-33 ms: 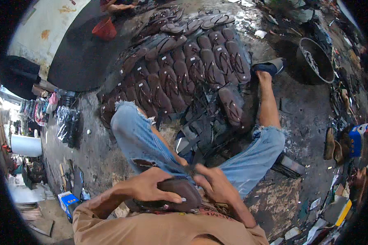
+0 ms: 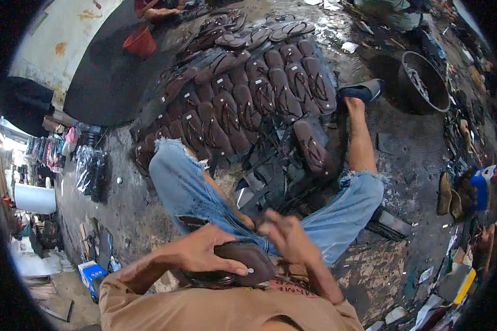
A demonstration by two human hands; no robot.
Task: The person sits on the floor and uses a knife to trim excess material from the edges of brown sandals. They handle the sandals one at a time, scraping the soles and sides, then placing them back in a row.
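Against my lap, my left hand (image 2: 210, 251) holds a dark brown flip-flop (image 2: 248, 254), its thumb pressed on the sole beside a small pale dot. Just right of the flip-flop's end, my right hand (image 2: 290, 237) is raised, with its fingers curled. Motion blurs those fingertips, and what they hold, if anything, cannot be made out. Between my legs lies a heap of black offcuts (image 2: 270, 176). One brown flip-flop (image 2: 312, 146) rests beside that heap, near my right shin.
Rows of brown flip-flops (image 2: 232, 113) cover the floor ahead. A large black sheet (image 2: 105, 71) and a red bucket (image 2: 141, 41) are at far left, near another person's hand (image 2: 163, 12). A round dark tub (image 2: 425, 83) stands far right. Scraps litter the right side.
My right hand has shifted slightly up and right, its fingers now more blurred. The flip-flop in my left hand is tilted a little differently, showing more of its sole.
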